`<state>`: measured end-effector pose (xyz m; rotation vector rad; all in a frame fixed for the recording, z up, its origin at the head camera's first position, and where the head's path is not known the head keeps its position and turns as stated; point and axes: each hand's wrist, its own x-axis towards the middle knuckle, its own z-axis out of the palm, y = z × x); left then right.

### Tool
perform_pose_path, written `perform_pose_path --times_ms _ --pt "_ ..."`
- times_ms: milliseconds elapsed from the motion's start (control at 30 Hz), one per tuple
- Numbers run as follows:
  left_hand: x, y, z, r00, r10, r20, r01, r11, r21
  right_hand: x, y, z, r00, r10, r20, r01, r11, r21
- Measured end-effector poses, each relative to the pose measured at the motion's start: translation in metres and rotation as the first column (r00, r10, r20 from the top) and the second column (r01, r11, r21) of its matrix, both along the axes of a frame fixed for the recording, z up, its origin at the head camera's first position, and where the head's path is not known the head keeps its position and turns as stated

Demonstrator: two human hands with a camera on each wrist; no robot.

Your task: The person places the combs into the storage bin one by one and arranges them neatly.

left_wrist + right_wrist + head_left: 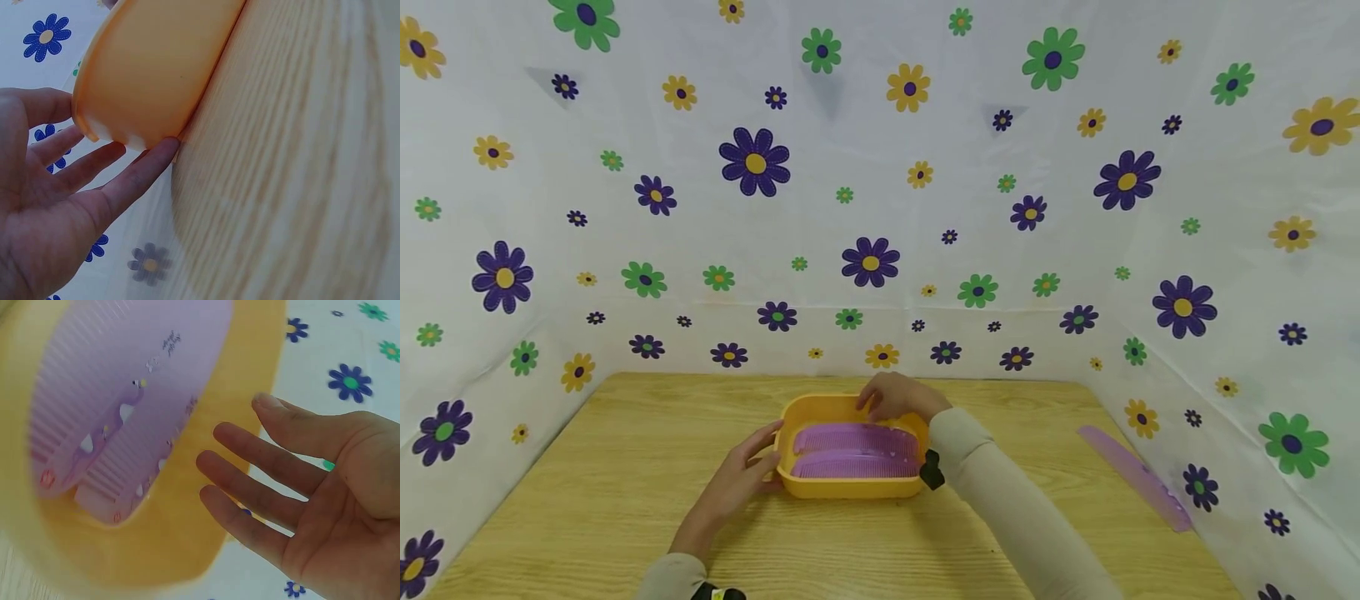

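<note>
A yellow plastic basket (856,489) stands on the wooden table, with two purple combs lying side by side in it, one nearer the far wall (850,437) and one nearer the front (853,467). My left hand (747,468) touches the basket's left end with extended fingers. In the left wrist view, its fingertips (167,145) meet the yellow end wall and the thumb side lies near the rim. Over the far right part of the basket is my right hand (891,397). In the right wrist view its fingers are spread and loosely bent, holding nothing, apart from the combs.
Another purple comb (1138,479) lies near the table's right edge, beside the side cloth. White flowered cloth (865,217) rises behind the table (647,442) and along both sides. Dark bands (932,470) show at the wrists.
</note>
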<state>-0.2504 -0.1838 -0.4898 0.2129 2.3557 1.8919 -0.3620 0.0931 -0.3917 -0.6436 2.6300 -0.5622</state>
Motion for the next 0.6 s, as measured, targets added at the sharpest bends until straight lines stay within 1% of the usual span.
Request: perform_pose_path --times_ms 100,233,400,500,600 --pt "0.0 -0.002 0.0 1.0 0.001 0.0 -0.001 1.0 0.001 0.005 0.012 0.006 1.0 0.004 -0.016 -0.004 0.999 -0.033" --pt "0.0 -0.002 0.0 1.0 -0.003 0.0 0.003 1.0 0.008 0.014 0.035 0.011 0.998 0.014 -0.056 -0.017 0.999 -0.052" --pt "0.0 -0.002 -0.001 1.0 -0.001 -0.002 0.001 1.0 0.001 0.024 0.069 0.013 0.994 -0.008 -0.107 -0.002 0.996 -0.088" --pt "-0.001 -0.002 0.0 1.0 0.004 0.0 -0.004 1.0 0.007 0.03 0.087 0.012 0.992 -0.048 -0.117 0.036 0.994 -0.104" --pt "0.0 -0.002 0.0 1.0 -0.008 -0.007 0.008 1.0 0.016 0.036 0.106 0.01 0.99 -0.044 -0.136 0.03 0.994 -0.109"
